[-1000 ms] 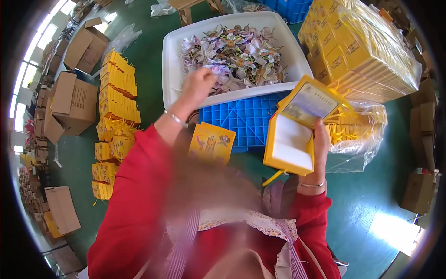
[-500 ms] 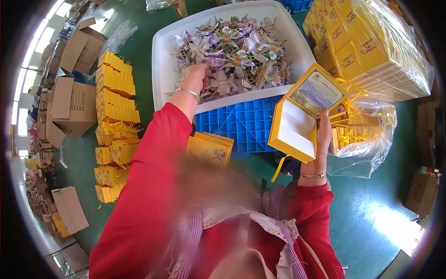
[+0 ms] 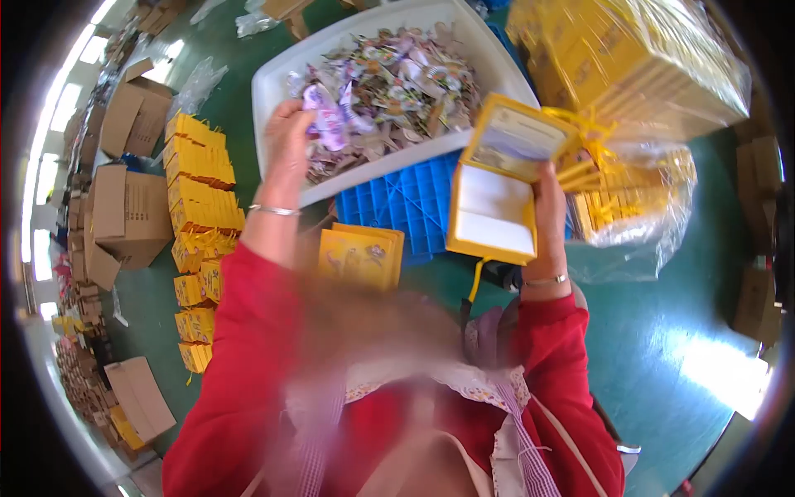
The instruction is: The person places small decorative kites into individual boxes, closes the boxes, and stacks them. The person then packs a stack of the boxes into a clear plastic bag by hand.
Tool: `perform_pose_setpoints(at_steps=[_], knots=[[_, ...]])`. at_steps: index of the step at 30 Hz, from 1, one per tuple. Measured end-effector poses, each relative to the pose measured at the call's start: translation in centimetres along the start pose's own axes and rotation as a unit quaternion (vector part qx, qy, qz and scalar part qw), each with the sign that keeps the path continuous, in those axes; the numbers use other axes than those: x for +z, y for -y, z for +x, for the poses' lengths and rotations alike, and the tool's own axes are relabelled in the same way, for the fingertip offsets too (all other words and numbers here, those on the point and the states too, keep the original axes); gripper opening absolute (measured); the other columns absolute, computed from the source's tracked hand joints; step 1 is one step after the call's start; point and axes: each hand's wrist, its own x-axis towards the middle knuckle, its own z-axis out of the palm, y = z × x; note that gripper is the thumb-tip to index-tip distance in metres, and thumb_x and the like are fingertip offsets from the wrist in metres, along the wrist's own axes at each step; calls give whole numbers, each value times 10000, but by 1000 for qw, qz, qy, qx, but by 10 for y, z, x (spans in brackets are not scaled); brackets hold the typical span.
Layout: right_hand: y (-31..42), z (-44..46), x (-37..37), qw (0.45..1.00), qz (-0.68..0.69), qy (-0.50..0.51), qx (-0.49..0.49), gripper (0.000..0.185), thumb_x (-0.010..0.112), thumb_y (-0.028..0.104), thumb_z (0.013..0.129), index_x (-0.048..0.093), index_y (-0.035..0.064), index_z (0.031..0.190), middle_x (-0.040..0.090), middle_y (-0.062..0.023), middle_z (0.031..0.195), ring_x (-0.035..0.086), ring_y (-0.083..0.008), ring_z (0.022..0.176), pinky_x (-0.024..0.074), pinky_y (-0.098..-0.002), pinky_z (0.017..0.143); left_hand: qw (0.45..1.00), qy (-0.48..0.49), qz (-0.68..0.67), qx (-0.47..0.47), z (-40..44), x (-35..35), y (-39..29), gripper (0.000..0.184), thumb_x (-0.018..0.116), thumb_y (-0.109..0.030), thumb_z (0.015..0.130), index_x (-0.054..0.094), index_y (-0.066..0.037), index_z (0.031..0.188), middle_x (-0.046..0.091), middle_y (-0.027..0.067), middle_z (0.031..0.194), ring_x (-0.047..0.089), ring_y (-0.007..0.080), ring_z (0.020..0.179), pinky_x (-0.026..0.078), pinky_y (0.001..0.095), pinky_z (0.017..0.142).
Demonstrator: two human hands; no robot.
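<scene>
My left hand (image 3: 286,145) is closed on a flat purple-and-white patterned piece (image 3: 325,118), raised over the left side of a white tub (image 3: 391,162). What kind of piece it is, I cannot make out. Many small pale, purple and green pieces (image 3: 414,83) fill the tub in a heap. In my right hand (image 3: 548,207) is an open yellow box (image 3: 495,209), gripped by its right side. Its white inside faces up with nothing in it, and a printed card lines the raised lid. A yellow ribbon hangs from its front edge.
A blue plastic crate (image 3: 397,199) stands below the tub. Yellow boxes (image 3: 356,255) lie close to my left forearm. Rows of yellow boxes (image 3: 199,174) line the floor at left, beside cardboard cartons (image 3: 132,207). Plastic-wrapped yellow stacks (image 3: 621,66) stand at right.
My left hand has come out of the heap, moving left, with the purple piece in it. The open box in my right hand has shifted left and turned more upright in view.
</scene>
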Motion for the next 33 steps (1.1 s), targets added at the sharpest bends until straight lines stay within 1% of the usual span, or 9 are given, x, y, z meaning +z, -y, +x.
perform_pose_setpoints(at_steps=[3,7,10,13,16,19,22,27,33], knots=[[8,-13,11,998,-63,-17,12,301,494,306,904,610,34,852,575,-5,819,482,-60,714,385,-217,641,979,201,11,42,-32,17,-44,117,569,-33,776,597,-14,888,610,31,760,567,79,627,461,212,539],[33,-48,36,999,-19,48,-11,308,487,296,911,608,18,856,589,-18,828,507,-70,727,403,-222,650,869,481,115,3,-86,75,-96,139,549,-27,788,602,12,909,622,39,751,566,73,647,457,223,558],[35,-60,37,997,14,72,-26,312,486,292,912,608,7,876,598,-26,835,523,-79,731,421,-226,656,780,562,247,121,-108,116,-93,124,538,2,764,590,4,876,598,26,715,553,64,648,448,225,576],[35,-62,29,993,52,106,-5,311,488,291,909,608,4,902,605,-31,843,533,-83,729,436,-231,658,743,575,319,125,-118,137,-79,110,577,-32,750,591,-10,858,606,60,736,581,118,663,456,261,593],[36,-62,27,993,64,101,-21,307,496,292,905,608,6,898,603,-30,836,531,-81,726,433,-228,655,657,444,449,411,-138,138,-64,150,621,-75,726,588,-24,863,611,118,844,597,243,717,474,318,629],[36,-55,19,992,65,101,-43,303,505,291,900,609,7,899,604,-31,832,532,-83,726,431,-227,655,692,323,378,523,-152,135,-68,223,656,-130,704,581,-38,892,589,153,981,576,338,830,479,386,690],[39,-54,18,991,76,97,-43,303,510,289,897,610,3,902,604,-30,829,531,-84,733,429,-231,663,737,350,349,462,-171,117,-55,303,670,-161,699,559,-40,954,556,163,1061,559,359,917,470,404,755],[45,-59,22,993,83,82,-34,307,502,283,901,605,-5,933,609,-39,872,539,-95,769,431,-241,705,704,417,400,414,-198,110,-47,459,697,-304,667,537,-47,1012,449,192,1212,391,382,1157,345,499,960],[41,-59,28,993,86,73,-26,310,483,277,911,598,-6,964,616,-52,912,554,-111,807,443,-250,746,716,416,378,413,-205,105,-42,490,727,-275,627,544,-37,1014,458,177,1213,404,366,1159,355,482,954]])
